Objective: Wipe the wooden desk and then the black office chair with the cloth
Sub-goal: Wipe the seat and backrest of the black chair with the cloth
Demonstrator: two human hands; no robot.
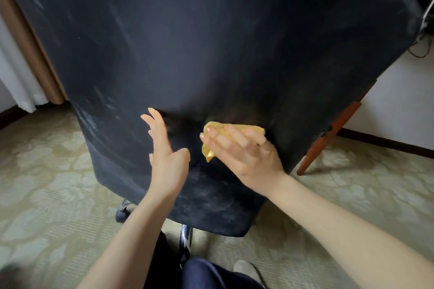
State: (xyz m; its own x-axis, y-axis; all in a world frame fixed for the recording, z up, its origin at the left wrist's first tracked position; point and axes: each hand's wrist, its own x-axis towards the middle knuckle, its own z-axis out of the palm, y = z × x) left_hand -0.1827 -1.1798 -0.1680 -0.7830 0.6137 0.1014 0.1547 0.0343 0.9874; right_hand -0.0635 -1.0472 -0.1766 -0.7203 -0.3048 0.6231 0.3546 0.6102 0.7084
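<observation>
I see the right hand (244, 150) pressing the yellow cloth (234, 128) flat against the lower back of the chair (187, 42), fingers straight over it. The left hand (164, 148) is just beside it, fingers spread and holding nothing; I can't tell if it touches. A wooden leg (328, 138) stands right of the chair.

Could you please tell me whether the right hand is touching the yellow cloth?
Touching. The head view shows the right hand lying flat on the cloth, pressing it against the black chair.
</observation>
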